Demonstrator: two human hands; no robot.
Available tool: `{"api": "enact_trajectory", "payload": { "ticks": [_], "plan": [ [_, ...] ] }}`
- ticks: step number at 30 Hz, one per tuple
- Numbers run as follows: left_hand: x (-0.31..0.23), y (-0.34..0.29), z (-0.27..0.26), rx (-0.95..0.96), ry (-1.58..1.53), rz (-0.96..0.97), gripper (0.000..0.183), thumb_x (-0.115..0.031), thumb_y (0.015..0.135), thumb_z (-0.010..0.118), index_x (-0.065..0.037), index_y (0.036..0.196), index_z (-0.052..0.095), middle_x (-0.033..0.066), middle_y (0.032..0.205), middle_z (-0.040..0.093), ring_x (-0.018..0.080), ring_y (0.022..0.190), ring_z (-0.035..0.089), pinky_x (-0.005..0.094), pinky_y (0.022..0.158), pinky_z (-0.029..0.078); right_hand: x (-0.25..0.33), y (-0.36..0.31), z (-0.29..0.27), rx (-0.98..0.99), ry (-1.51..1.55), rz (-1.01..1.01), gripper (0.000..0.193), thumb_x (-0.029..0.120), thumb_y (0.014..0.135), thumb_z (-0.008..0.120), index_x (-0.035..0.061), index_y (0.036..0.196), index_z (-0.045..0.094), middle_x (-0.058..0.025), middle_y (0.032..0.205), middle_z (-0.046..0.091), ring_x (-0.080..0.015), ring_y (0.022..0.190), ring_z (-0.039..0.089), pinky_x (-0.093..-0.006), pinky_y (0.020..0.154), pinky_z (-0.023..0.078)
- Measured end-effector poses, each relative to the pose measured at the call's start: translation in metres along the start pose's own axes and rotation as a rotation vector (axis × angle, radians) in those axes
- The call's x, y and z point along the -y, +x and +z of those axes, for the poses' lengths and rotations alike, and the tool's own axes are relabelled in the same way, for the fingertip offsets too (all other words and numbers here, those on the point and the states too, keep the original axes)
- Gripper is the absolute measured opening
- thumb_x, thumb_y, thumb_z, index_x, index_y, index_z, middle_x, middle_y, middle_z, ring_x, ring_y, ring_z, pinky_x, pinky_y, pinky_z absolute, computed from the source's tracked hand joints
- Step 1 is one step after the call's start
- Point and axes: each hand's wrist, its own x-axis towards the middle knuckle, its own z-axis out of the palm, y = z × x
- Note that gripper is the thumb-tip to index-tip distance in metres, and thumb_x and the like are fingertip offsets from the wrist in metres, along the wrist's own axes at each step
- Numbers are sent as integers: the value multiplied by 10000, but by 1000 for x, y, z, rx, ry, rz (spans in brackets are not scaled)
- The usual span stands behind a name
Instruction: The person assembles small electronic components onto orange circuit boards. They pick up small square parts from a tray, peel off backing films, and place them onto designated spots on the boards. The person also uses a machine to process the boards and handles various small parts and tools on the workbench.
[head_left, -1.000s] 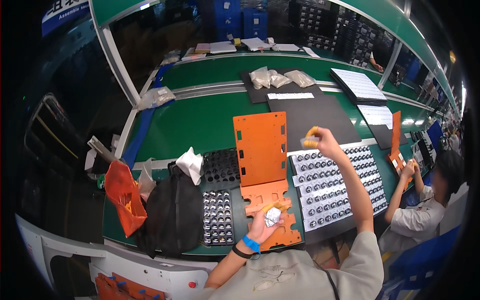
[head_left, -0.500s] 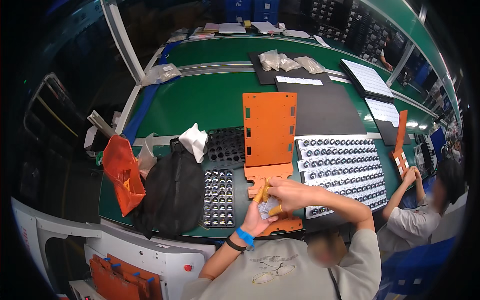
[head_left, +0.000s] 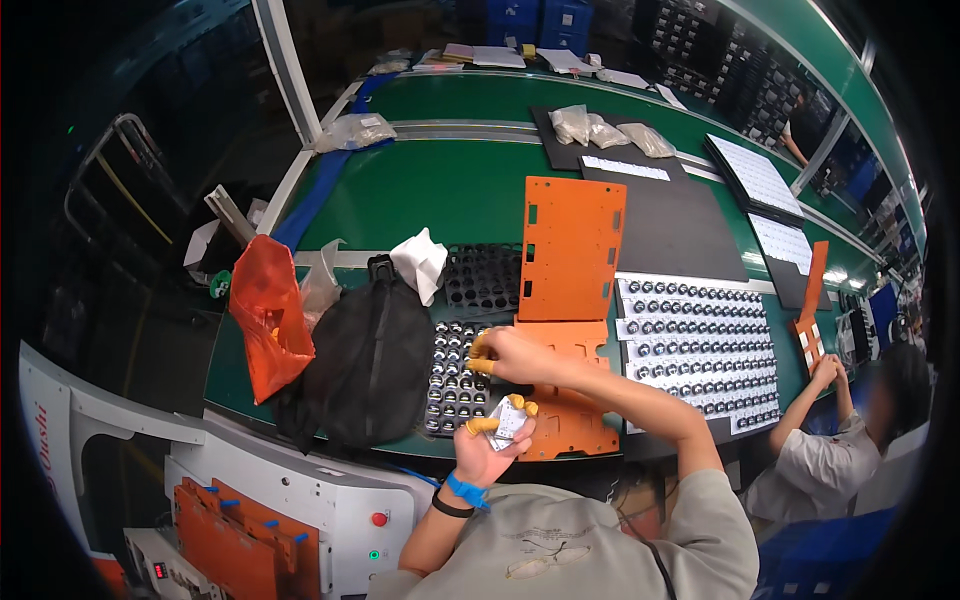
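Note:
Finger cots cover several fingertips of both my hands. My left hand (head_left: 484, 452) is closed around small white boards (head_left: 507, 424) with dark marks, near the table's front edge. My right hand (head_left: 508, 356) reaches across over the tray of round black lens-like parts (head_left: 446, 394), its fingers pinched together at the tray's right side. Whatever is between those fingertips is too small to make out. Under and beside my right forearm lies the orange fixture base (head_left: 568, 430), and its orange plate (head_left: 572, 245) extends away from me behind it.
Right of the fixture, white strips carry rows of round black parts (head_left: 690, 350). An empty black tray (head_left: 482, 278), a black bag (head_left: 368, 362) and an orange bag (head_left: 268, 318) lie to the left. Clear bags (head_left: 605, 132) rest on dark sheets farther back. A co-worker (head_left: 835, 440) sits at right.
My right hand has left the white boards in my left hand and moved left over the parts tray. My left hand has shifted left from the fixture, still holding the boards. The view has turned slightly.

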Motion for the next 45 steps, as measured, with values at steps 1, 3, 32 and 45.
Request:
{"api": "enact_trajectory", "payload": {
  "ticks": [1,3,32,45],
  "plan": [
    [3,-5,0,-30,19,26,449,-228,763,556,-1,1151,550,133,1067,573,203,758,439,264,558,338,6,3,7,4,-77,28,306,278,858,703,-18,938,704,-204,864,699,-384,807,674,-440,729,532],
    [10,-17,-1,-88,56,75,454,-222,768,550,-7,1168,546,128,1069,575,218,791,452,282,601,360,19,6,14,-14,-124,65,329,307,822,733,-8,913,714,-197,846,696,-375,827,668,-444,732,529],
    [49,-121,-27,-150,340,296,472,-426,1019,485,-16,1246,547,-8,890,539,72,649,394,237,563,337,116,-147,70,-521,302,-164,202,117,788,712,16,939,625,-68,758,592,-172,658,552,-307,613,468],
    [62,-113,18,-250,922,514,548,-411,952,629,6,1302,569,2,913,603,31,646,452,181,528,353,94,-204,96,-486,504,-97,314,70,853,704,-2,1156,661,-26,725,574,-115,620,483,-253,594,427]
  ]
}}
